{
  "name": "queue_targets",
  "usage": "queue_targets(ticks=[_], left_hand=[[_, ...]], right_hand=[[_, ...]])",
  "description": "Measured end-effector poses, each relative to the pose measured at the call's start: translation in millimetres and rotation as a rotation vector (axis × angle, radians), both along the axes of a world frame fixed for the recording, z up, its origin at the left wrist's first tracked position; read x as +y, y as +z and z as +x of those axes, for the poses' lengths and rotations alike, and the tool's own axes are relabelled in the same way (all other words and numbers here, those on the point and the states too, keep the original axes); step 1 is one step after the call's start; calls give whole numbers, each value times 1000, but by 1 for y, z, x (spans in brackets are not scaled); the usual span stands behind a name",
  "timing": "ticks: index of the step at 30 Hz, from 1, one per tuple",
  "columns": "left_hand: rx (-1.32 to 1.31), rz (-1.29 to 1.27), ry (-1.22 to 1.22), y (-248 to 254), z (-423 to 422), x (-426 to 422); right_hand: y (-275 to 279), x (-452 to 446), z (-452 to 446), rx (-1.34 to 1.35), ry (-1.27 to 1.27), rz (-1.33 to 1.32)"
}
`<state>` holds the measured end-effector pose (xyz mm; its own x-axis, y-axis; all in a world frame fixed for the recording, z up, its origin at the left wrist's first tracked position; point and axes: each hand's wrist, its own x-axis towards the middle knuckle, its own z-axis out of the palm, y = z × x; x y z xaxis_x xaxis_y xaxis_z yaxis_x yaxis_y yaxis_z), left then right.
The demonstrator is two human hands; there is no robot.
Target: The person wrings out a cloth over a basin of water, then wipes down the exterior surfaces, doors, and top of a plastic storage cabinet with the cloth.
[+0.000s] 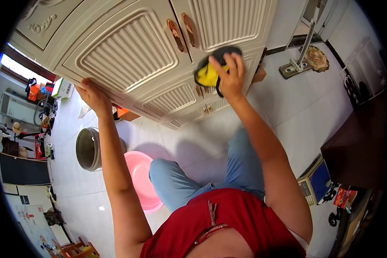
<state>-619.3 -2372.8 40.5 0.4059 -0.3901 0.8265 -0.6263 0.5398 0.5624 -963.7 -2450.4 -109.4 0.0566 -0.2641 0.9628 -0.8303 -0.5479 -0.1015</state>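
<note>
A cream cabinet [155, 78] with ribbed door panels and metal handles fills the upper middle. Against its left edge rests my left hand [93, 98], the fingers partly hidden behind that edge. My right hand [231, 77] grips a black and yellow pad [208, 75], which lies over the cabinet front below the right upper door. The pad is slightly blurred, with a dark strap hanging near my wrist.
On the tiled floor at left are a grey bucket [87, 149] and a pink basin [142, 180]. A mop [297, 65] stands at upper right. A scale [314, 181] and a dark brown piece of furniture [357, 146] are at right.
</note>
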Motion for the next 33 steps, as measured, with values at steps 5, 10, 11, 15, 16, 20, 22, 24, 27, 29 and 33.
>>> queue_targets(ticks=[5,10,11,15,16,20,22,24,27,29,33], left_hand=[[36,15,48,-6,10,-3],[17,-2,32,-11,18,-7],[33,-2,21,-8,12,-5],[39,15,15,-7,10,-3],[47,12,3,-7,10,-3],[44,0,-21,-3,6,-3],[81,-8,-82,-7,11,-5],[88,-2,-52,-7,8,-5],[130,9,-54,-9,9,-5],[100,-7,-37,-10,14,-8],[0,38,75,-14,14,-3]], right_hand=[[-44,29,35,-269,92,265],[-5,70,127,-481,321,382],[-6,77,133,-411,334,368],[-42,59,115,-48,186,254],[-55,43,96,37,141,167],[-70,-7,13,-510,324,320],[-51,-18,-33,-394,-64,276],[-38,-19,-36,-563,-71,291],[-36,-18,0,-723,-73,293],[-17,20,52,-620,40,297],[-21,67,101,-379,282,367]])
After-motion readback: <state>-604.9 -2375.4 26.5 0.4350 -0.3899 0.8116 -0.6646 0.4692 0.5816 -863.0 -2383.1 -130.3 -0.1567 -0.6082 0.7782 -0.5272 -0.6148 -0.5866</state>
